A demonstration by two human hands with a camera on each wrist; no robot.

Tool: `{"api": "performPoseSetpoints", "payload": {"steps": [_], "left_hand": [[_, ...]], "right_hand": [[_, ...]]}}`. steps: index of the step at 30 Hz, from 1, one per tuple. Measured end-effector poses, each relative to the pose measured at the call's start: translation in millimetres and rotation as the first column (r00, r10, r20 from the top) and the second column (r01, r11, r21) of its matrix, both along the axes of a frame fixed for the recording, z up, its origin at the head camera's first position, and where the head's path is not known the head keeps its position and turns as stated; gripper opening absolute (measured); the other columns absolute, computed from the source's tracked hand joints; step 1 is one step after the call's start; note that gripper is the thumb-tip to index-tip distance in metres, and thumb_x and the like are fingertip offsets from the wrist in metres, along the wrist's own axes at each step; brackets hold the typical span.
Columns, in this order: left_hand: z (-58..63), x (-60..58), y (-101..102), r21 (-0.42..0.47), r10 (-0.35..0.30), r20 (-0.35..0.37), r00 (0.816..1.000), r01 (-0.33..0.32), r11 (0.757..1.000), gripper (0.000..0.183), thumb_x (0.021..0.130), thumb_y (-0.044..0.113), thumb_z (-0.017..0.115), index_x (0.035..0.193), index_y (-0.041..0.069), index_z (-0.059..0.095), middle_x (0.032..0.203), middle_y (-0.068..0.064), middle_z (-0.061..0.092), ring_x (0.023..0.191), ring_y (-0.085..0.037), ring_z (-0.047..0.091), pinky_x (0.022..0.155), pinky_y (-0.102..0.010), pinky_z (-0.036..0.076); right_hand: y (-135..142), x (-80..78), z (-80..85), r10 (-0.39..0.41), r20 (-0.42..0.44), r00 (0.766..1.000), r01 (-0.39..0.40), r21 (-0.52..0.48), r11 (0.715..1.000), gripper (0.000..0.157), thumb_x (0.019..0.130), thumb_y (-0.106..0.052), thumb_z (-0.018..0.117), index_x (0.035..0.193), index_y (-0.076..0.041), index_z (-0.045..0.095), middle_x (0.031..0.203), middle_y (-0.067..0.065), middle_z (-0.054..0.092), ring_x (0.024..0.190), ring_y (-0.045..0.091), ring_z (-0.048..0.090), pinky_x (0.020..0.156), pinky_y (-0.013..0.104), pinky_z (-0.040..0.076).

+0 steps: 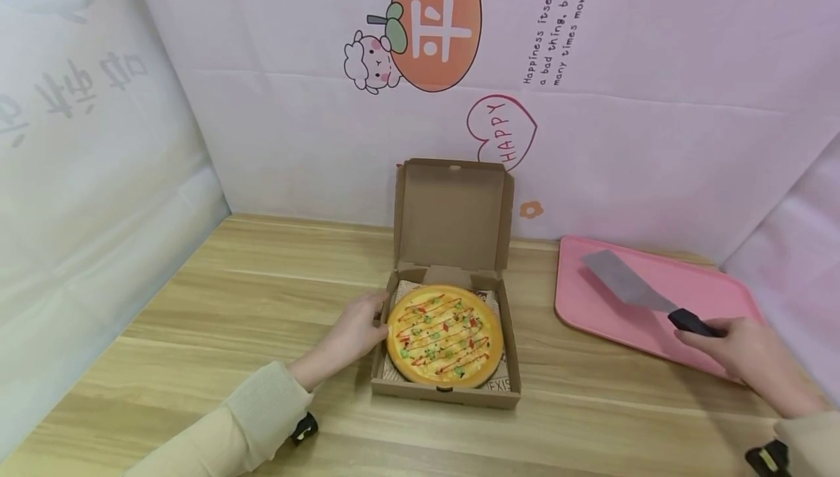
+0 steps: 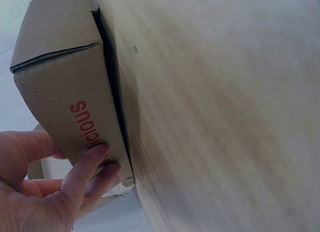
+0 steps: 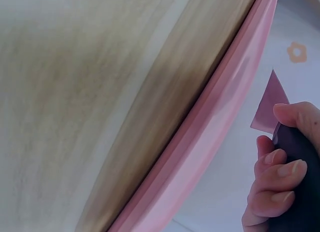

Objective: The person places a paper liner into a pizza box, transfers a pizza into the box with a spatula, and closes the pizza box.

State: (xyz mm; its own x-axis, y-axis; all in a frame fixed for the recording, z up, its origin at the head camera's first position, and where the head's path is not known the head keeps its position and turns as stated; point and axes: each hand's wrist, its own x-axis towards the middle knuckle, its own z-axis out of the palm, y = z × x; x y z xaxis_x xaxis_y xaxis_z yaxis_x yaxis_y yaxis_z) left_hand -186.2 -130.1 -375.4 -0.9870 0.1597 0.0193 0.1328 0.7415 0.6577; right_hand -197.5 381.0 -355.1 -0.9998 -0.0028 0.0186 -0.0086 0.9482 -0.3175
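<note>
A round pizza with red sauce stripes and green bits lies on printed paper in a cardboard pizza box, whose lid stands up at the back. My left hand grips the box's left wall. In the left wrist view, the fingers press on the outside of the wall by red lettering, and the thumb reaches over its top edge. Over the pink tray, my right hand holds a spatula by its black handle. The metal blade points left and away from me.
The wooden table runs left and in front of the box. A white printed cloth hangs behind the table, close to the raised lid, and more cloth hangs at both sides.
</note>
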Motion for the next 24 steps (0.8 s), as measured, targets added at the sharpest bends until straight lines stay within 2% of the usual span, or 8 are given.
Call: {"api": "performPoseSetpoints", "payload": {"steps": [2,9,14,19,24], "left_hand": [[-0.2,-0.1,-0.3,0.000,-0.001,-0.003,1.000,0.001,1.000,0.054,0.078,-0.002,0.058,0.130,-0.008,0.042,0.130,-0.026,0.045,0.111,-0.035,0.050,0.087,-0.041,0.049],[0.5,0.7,-0.3,-0.002,-0.006,-0.008,1.000,0.006,1.000,0.054,0.078,-0.002,0.058,0.130,-0.009,0.042,0.129,-0.026,0.045,0.109,-0.035,0.051,0.085,-0.040,0.050],[1.0,1.0,0.2,-0.003,-0.004,-0.008,1.000,0.004,1.000,0.054,0.079,-0.002,0.058,0.130,-0.009,0.042,0.131,-0.027,0.044,0.112,-0.036,0.049,0.089,-0.042,0.048],[1.3,0.6,0.5,0.002,-0.005,-0.008,1.000,0.005,1.000,0.054,0.078,-0.002,0.058,0.130,-0.009,0.042,0.130,-0.027,0.045,0.112,-0.036,0.049,0.089,-0.044,0.048],[0.8,0.3,0.4,0.001,-0.004,-0.007,1.000,0.004,1.000,0.054,0.078,-0.002,0.058,0.129,-0.009,0.042,0.130,-0.027,0.045,0.113,-0.037,0.049,0.091,-0.044,0.046]], "right_hand": [[2.1,-0.3,-0.5,-0.008,0.023,1.000,0.008,-0.012,1.000,0.059,0.082,-0.051,0.057,0.098,0.005,0.067,0.051,0.000,0.049,0.046,0.014,0.042,0.044,0.026,0.030],[13.5,-7.5,-7.2,-0.042,0.024,0.999,0.043,-0.019,0.999,0.049,0.082,-0.048,0.059,0.077,0.000,0.066,0.048,-0.001,0.047,0.044,0.016,0.043,0.043,0.027,0.031],[21.1,-10.4,-12.0,-0.060,0.008,0.998,0.060,-0.007,0.998,0.051,0.081,-0.045,0.060,0.082,0.006,0.066,0.048,-0.001,0.047,0.046,0.016,0.043,0.044,0.027,0.031],[24.1,-12.0,-13.2,-0.071,0.012,0.997,0.071,-0.006,0.997,0.049,0.081,-0.045,0.060,0.079,0.003,0.066,0.049,-0.002,0.047,0.047,0.016,0.044,0.044,0.027,0.031],[27.0,-16.7,-14.1,-0.065,0.027,0.998,0.065,-0.001,0.998,0.054,0.082,-0.043,0.059,0.087,0.010,0.066,0.054,-0.001,0.054,0.050,0.015,0.044,0.047,0.027,0.033]]}}
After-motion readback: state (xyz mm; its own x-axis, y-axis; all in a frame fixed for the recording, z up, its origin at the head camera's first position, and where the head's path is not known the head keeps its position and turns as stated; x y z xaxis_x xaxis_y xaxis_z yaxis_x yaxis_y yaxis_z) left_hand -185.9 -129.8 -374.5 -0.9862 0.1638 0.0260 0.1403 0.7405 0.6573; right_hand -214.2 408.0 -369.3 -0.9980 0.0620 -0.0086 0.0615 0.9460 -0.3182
